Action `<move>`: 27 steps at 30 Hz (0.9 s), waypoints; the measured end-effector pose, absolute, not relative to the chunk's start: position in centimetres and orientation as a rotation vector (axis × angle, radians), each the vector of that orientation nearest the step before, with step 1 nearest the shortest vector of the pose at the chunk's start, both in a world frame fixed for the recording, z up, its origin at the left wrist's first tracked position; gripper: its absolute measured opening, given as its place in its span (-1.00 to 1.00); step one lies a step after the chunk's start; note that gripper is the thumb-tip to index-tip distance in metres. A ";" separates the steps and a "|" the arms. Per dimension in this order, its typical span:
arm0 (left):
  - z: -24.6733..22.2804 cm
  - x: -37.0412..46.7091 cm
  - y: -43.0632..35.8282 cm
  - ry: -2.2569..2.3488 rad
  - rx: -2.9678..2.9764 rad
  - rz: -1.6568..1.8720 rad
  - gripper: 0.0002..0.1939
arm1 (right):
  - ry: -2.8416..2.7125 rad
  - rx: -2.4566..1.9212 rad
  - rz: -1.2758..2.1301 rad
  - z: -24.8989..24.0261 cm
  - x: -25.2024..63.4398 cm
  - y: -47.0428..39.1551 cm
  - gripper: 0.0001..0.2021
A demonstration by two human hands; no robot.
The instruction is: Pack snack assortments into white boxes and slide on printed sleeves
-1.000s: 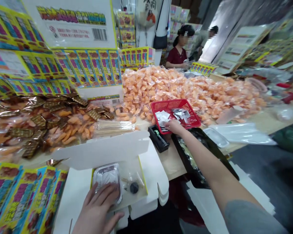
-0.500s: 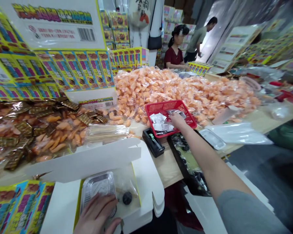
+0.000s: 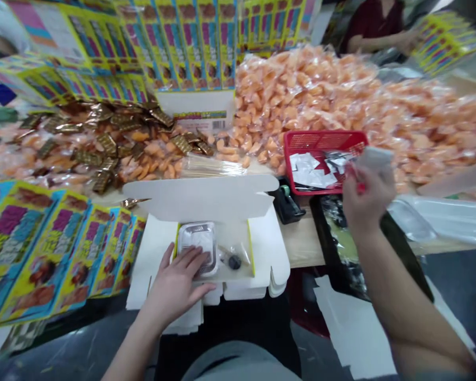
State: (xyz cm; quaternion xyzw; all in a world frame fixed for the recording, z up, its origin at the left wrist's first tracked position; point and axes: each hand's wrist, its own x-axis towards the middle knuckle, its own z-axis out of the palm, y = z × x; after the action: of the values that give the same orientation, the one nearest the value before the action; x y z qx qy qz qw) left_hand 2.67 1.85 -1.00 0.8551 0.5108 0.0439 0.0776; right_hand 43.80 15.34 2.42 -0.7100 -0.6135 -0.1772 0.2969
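Note:
My left hand [image 3: 178,286] lies with fingers spread over a foil tray [image 3: 200,233] inside an open white cardboard box [image 3: 262,233]. Beside the tray in the box sits a small clear bag with a round black piece [image 3: 234,262]. My right hand [image 3: 367,198], smeared by motion, is closed on a silvery-white sachet [image 3: 376,159] just off the right end of a red basket [image 3: 325,136]. More white and silver sachets [image 3: 307,164] lie in that basket. Below my right hand is a black tray [image 3: 323,233] of small wrapped dark pieces.
A black tape dispenser [image 3: 289,206] stands between box and basket. Behind are wooden sticks [image 3: 214,165], brown-gold packets [image 3: 107,145] and a heap of bagged orange pieces [image 3: 301,95]. Printed boxes [image 3: 75,233] stand at left. A co-worker [image 3: 375,29] holds a printed box [image 3: 444,45].
My right hand has come out of the basket's middle to its right end, now with a sachet. My left hand still rests on the foil tray. The view has turned right and down.

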 end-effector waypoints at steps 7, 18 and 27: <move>-0.8 2.9 1.7 1.571 2.458 0.123 -0.53 | -2.603 -1.050 0.057 -0.1 28.9 4.6 -0.78; -0.9 2.2 1.4 1.481 2.409 0.282 -0.42 | -2.695 -1.103 0.376 -0.9 28.7 4.0 -0.61; -2.8 -2.4 10.7 1.874 1.366 1.477 -0.77 | -2.579 -0.903 0.268 -3.6 30.6 5.6 -0.17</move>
State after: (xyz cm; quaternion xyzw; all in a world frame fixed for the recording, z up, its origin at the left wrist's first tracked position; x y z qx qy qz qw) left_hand -2.36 10.71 -2.81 0.4873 0.6684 0.5269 0.1951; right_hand 30.55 5.63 -3.61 -0.3223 -0.9211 0.0956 0.1966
